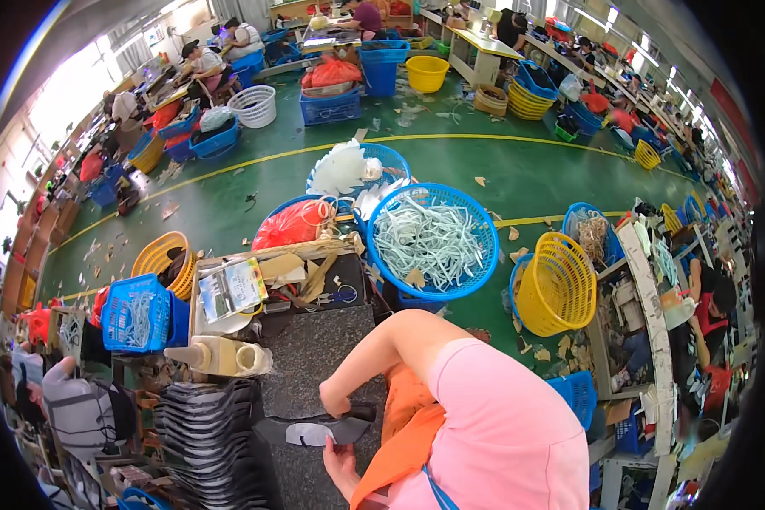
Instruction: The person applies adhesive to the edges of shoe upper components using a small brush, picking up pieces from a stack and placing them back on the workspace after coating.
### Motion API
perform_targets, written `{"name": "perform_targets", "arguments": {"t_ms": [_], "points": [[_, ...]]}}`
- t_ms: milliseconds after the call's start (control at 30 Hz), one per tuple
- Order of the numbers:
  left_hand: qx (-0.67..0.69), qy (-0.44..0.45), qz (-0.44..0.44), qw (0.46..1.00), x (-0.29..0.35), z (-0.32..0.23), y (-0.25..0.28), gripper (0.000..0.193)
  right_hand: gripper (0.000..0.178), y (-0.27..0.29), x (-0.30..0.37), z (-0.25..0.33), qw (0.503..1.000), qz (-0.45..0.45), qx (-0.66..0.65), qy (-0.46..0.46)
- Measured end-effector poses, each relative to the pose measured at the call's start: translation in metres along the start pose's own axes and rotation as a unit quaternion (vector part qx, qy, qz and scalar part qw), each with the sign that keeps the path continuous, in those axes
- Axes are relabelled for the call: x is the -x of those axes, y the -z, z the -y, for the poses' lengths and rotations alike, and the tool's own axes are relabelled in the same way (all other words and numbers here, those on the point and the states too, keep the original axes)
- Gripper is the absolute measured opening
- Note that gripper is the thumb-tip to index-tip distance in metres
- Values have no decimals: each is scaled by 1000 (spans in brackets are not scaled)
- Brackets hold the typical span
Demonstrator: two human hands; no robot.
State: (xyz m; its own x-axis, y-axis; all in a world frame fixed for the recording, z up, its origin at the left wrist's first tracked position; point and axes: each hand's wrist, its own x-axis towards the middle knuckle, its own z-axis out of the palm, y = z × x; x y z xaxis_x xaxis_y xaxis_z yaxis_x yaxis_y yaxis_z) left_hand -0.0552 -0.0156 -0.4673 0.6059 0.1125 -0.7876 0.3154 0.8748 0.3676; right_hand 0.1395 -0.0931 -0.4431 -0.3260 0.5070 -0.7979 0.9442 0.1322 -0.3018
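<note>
On the dark stone-like worktop [302, 344] lies a dark grey piece [353, 432], which looks like a shoe upper, with a white oval patch [310, 435] on it. My left hand [342, 466] grips the near edge of this piece, fingertips by the patch's right end. My right hand [336, 401] is closed at the far edge, curled downward; whatever is between its fingers is hidden. Left of the worktop rises a stack of similar dark curved pieces [200, 438]. A cream plastic bottle [221, 355] lies beyond the stack.
Scissors [340, 295] and scraps lie in a wooden-edged tray [302, 249] at the bench's far end. Beyond stands a blue basket [495, 246] of pale strips. A yellow basket [557, 285] stands right. Other people sit at benches across the green floor [450, 157], which is littered with scraps.
</note>
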Motion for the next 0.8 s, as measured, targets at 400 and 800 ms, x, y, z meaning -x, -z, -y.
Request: {"name": "perform_targets", "arguments": {"t_ms": [400,800], "points": [[125,-79,116,982,68,-106,26,48,23,-25,-26,29,984,-7,106,-145],[88,-450,-77,885,106,-116,-59,35,28,14,16,51,992,44,86,-85]]}}
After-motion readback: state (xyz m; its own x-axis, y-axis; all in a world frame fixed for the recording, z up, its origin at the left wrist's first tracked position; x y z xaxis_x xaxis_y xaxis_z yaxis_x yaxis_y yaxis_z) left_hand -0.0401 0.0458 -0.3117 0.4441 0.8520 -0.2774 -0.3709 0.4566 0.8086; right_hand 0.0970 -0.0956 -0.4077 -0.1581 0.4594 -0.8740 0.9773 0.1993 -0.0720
